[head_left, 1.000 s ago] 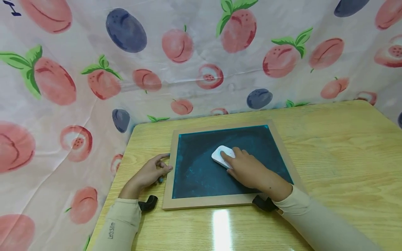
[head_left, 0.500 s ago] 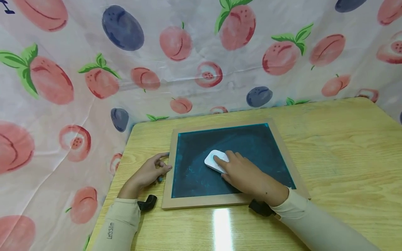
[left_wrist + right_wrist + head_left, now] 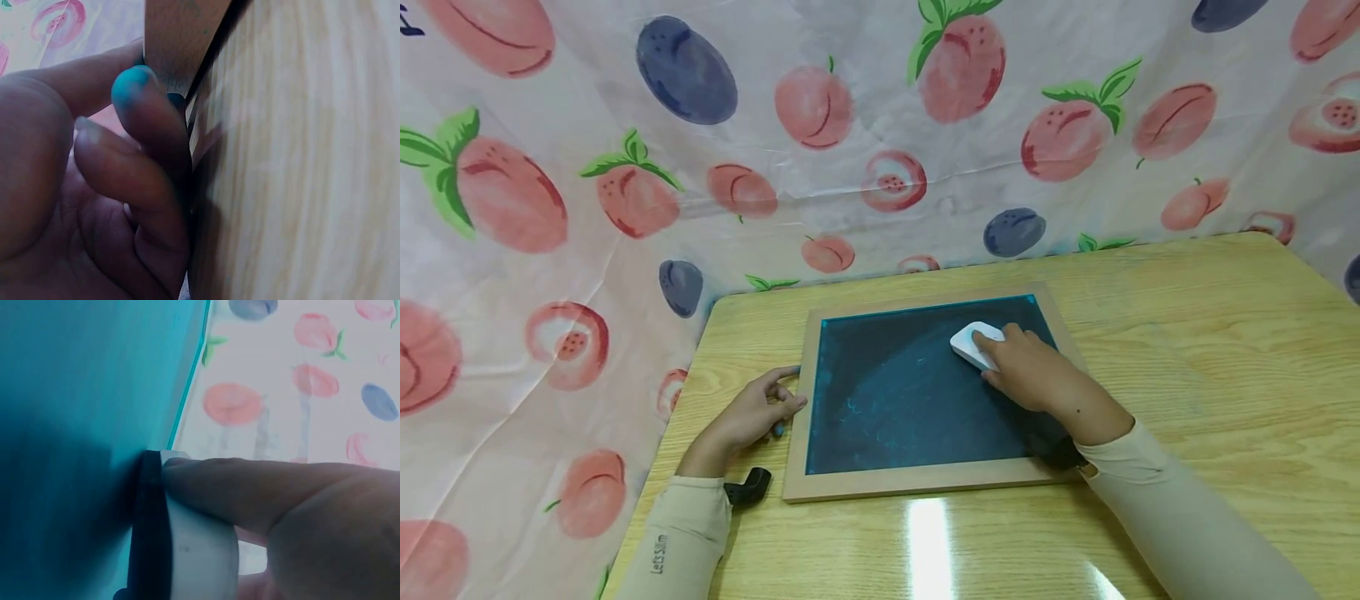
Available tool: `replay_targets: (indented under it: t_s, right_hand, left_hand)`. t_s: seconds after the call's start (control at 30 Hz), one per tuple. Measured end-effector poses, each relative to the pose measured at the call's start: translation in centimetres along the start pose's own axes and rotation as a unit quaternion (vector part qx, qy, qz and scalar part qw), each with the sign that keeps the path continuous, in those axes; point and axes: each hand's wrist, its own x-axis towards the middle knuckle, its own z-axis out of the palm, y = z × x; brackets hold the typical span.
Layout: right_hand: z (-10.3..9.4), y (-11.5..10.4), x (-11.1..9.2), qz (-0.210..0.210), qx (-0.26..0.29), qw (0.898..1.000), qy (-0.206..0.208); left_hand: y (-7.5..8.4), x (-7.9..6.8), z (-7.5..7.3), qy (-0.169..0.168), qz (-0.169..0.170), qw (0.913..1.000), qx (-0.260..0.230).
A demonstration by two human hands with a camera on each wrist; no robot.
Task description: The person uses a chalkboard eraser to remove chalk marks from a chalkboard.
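Note:
A small chalkboard (image 3: 895,417) in a pale wooden frame lies flat on the table, with faint blue chalk smears on its dark surface. My right hand (image 3: 1037,371) grips a white chalkboard eraser (image 3: 972,340) on the board's upper right part. In the right wrist view, the eraser's dark pad (image 3: 150,537) faces the chalk-hazed board and a finger lies along its white back (image 3: 203,562). At the frame's left edge, my left hand (image 3: 752,414) touches the wood with index fingertip and thumb, other fingers bent. The left wrist view shows blue chalk on one fingertip (image 3: 131,84) beside the frame (image 3: 181,44).
Fruit-patterned cloth (image 3: 850,192) hangs behind and to the left of the wood-grain table (image 3: 1210,400). A black wrist mount (image 3: 748,487) sits beside the left sleeve, and another (image 3: 1060,454) overlaps the board's lower right corner. Light glares on the table in front.
My right hand first slid the eraser slightly left and down the board, then swept it up and right to the upper right part. My left hand stayed at the frame's edge.

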Motion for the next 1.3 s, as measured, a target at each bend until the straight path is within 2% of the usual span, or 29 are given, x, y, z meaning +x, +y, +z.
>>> replay_targets:
  t_s: [0.27,0.7,1.13,1.3]
  right_hand:
    - [-0.3,0.7,-0.1,0.007,-0.001,1.000,0.006]
    - [0.5,0.1,0.2,0.016,-0.011,1.000,0.015]
    - [1.9,-2.3,0.7,-0.029,-0.020,0.999,0.018]
    - [2.3,-3.9,0.5,-0.066,-0.026,0.997,0.011]
  left_hand:
    - [-0.3,0.2,-0.1,-0.002,0.000,1.0000,0.006]
    - [-0.1,0.0,-0.1,-0.004,0.005,1.0000,0.004]
    - [-0.2,0.3,0.0,-0.004,0.003,0.9999,0.011]
    - [-0.2,0.3,-0.1,-0.003,0.004,0.9999,0.012]
